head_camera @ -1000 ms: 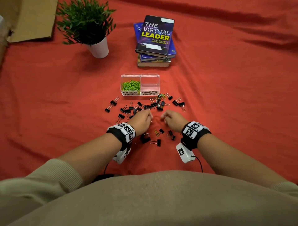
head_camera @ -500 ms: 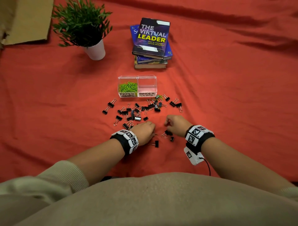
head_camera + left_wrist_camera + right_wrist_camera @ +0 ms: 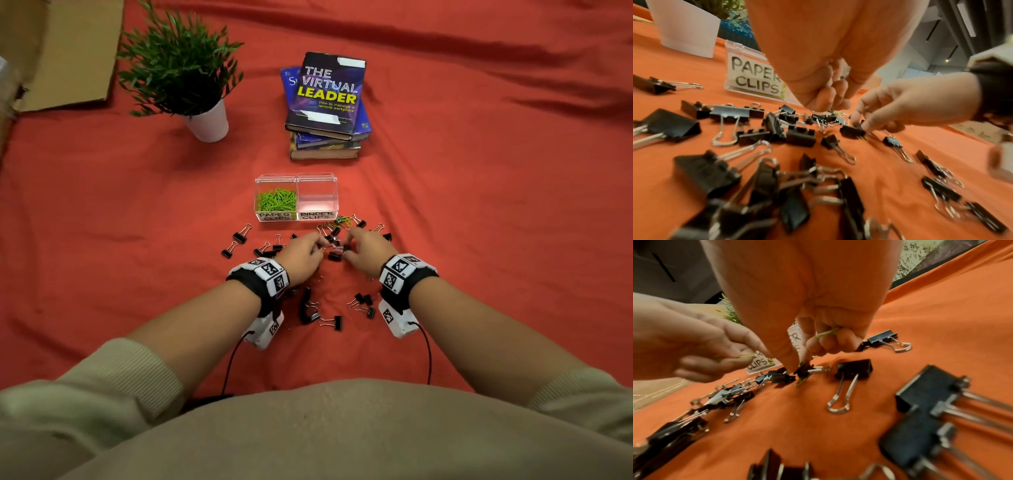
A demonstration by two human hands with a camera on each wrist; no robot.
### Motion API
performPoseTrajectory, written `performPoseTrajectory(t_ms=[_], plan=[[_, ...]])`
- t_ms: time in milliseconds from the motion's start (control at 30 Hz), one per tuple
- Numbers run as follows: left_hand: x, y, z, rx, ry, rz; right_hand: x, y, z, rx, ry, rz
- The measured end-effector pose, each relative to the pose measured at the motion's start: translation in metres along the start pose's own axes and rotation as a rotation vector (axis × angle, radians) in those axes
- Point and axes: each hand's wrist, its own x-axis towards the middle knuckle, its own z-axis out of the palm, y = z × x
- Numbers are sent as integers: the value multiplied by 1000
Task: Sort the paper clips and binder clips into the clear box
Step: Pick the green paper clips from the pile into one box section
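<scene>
The clear box (image 3: 296,219) has two labelled halves: green paper clips (image 3: 276,200) fill the left one, and the binder-clip half (image 3: 317,198) looks bare. Black binder clips (image 3: 239,236) lie scattered in front, with a few loose coloured paper clips (image 3: 343,220). My left hand (image 3: 320,245) hovers over the pile and pinches a yellow-green paper clip (image 3: 746,355). My right hand (image 3: 347,245) keeps a green paper clip (image 3: 828,333) in its curled fingers. Its thumb and forefinger tips pinch at a small binder clip (image 3: 803,369) that lies over another green clip.
A stack of books (image 3: 325,102) lies behind the box and a potted plant (image 3: 205,120) stands at the back left. Cardboard (image 3: 68,51) covers the far left corner. More binder clips (image 3: 332,322) lie between my wrists on the red cloth (image 3: 479,240).
Both hands have moved forward, from the clips nearest me to the pile just in front of the box. They now meet over the same small cluster.
</scene>
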Motion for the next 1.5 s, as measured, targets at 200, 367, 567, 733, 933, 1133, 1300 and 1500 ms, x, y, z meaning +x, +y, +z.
performPoseTrajectory(t_ms=[200, 367, 567, 733, 933, 1133, 1300, 1500], plan=[[28, 19, -5, 26, 144, -18, -2, 13, -12, 51, 8, 37], [38, 24, 8, 289, 77, 109, 4, 9, -14, 31, 41, 3], [32, 7, 14, 431, -28, 154, -4, 9, -1, -15, -86, -22], [16, -2, 16, 336, 64, 141, -6, 9, -1, 80, -31, 27], [3, 7, 32, 421, 48, 183, -7, 14, -15, 130, 32, 182], [3, 12, 44, 540, 40, 153, -14, 6, -9, -77, -23, 56], [4, 9, 43, 475, 48, 91, -14, 2, 6, -151, -74, 12], [7, 7, 43, 421, 22, 63, -15, 20, -8, -91, -84, 79]])
